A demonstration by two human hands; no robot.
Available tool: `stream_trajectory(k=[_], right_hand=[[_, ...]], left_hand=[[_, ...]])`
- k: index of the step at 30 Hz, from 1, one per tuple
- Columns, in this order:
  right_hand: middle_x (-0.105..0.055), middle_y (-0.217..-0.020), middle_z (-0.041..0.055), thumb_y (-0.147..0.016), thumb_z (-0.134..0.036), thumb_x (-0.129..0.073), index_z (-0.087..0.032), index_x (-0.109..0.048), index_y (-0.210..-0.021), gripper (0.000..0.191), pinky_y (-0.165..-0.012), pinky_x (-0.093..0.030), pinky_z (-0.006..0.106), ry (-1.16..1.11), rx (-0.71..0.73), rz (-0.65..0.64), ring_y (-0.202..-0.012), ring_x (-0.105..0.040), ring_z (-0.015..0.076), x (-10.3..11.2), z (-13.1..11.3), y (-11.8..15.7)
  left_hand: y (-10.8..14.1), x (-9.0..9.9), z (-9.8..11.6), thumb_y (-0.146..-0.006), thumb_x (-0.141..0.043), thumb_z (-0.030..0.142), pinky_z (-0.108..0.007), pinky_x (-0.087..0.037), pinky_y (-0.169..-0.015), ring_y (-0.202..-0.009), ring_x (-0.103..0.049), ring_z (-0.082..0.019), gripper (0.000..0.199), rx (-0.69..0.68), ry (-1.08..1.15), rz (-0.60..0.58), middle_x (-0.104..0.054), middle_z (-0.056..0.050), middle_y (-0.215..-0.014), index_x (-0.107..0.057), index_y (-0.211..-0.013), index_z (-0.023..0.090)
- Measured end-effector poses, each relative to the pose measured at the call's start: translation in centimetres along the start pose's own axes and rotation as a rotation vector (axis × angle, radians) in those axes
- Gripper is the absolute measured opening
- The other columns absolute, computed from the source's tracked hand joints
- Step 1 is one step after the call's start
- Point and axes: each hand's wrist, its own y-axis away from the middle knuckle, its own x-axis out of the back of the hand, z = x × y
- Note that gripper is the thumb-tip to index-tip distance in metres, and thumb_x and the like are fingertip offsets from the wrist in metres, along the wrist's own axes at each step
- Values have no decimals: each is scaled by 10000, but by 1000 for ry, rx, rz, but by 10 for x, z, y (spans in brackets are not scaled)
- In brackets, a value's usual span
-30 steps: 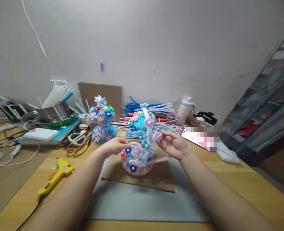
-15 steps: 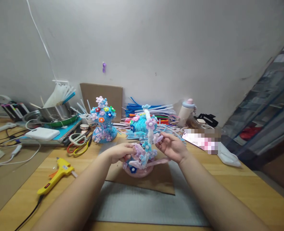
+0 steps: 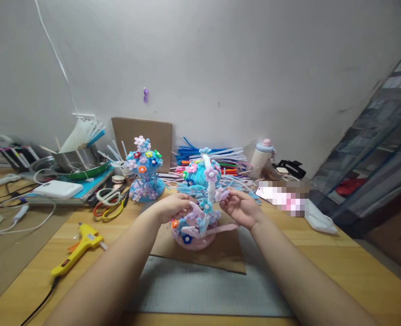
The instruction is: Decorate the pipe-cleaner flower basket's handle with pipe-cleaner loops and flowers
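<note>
A pipe-cleaner flower ornament [image 3: 210, 174] stands upright between my hands, its white-wrapped stem bearing pale blue and pink flowers. Behind the stem sits a turquoise mushroom-like cap [image 3: 198, 175]; below is a round pink base [image 3: 195, 243] with blue and orange flowers. My left hand [image 3: 175, 207] has its fingers pinched together at a lilac pipe-cleaner piece [image 3: 197, 212] on the left; the fingertips are partly hidden. On the other side, my right hand [image 3: 241, 208] is closed with thumb and fingertips on a lilac petal [image 3: 223, 195] beside the stem. A long pink strip [image 3: 226, 227] sticks out rightward below it.
Brown cardboard [image 3: 229, 261] lies under the ornament on a grey mat [image 3: 207, 294]. A yellow glue gun [image 3: 78, 249] and scissors [image 3: 110, 206] lie at left. Behind stand a second blue flowered ornament [image 3: 144, 170], pipe-cleaner bundles [image 3: 214, 156] and a bottle [image 3: 262, 158]. A phone [image 3: 282, 199] lies right.
My left hand has moved slightly up, uncovering an orange flower on the base. My right hand stays at the lilac petal. The whole view has shifted a little.
</note>
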Motion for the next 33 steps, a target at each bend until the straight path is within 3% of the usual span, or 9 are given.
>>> stream_trajectory(k=[7, 12, 17, 23, 29, 33], right_hand=[[-640, -733, -28, -706, -109, -720, -221, -574, -815, 214, -630, -542, 233, 50, 35, -9, -613, -603, 91, 5, 0, 1], [-648, -735, -28, -665, -52, -726, -205, -582, -806, 254, -631, -525, 181, 81, 50, 7, -663, -621, 79, 3, -2, 3], [-656, -738, -26, -676, -32, -717, -200, -593, -792, 239, -646, -540, 188, 81, 78, 11, -647, -621, 77, 2, -9, 6], [-673, -741, -6, -688, -17, -694, -195, -596, -770, 219, -629, -572, 190, -7, 85, 30, -614, -629, 81, 5, -11, 6], [-667, -713, -15, -687, 19, -664, -189, -559, -742, 239, -583, -596, 211, -89, 88, 37, -595, -643, 96, 10, -6, -2], [-655, -683, -20, -697, 43, -629, -186, -545, -729, 246, -565, -599, 198, -129, 86, 59, -590, -649, 94, 11, -6, -5]], left_hand=[[2, -3, 3, -590, -713, 323, -185, -106, -384, -380, -261, -26, 307, -10, -33, 47, -455, 65, -518, -568, -801, 154], [2, -5, 6, -599, -675, 289, -183, -109, -386, -373, -238, -35, 251, -34, -44, 95, -347, 103, -444, -554, -780, 164], [7, 0, 4, -613, -731, 290, -182, -231, -413, -417, -350, -41, 281, -63, -64, 116, -445, 76, -503, -551, -780, 153], [35, 15, -12, -694, -738, 407, -231, -410, -503, -529, -542, -93, 407, 4, -70, 86, -584, 23, -691, -572, -965, 153], [68, 26, -35, -729, -720, 449, -242, -429, -504, -482, -550, -81, 500, 90, 20, 80, -641, 7, -795, -512, -1103, 191], [88, 35, -53, -789, -658, 482, -235, -424, -499, -565, -613, -124, 510, 131, 73, 5, -667, -41, -837, -494, -1170, 185]])
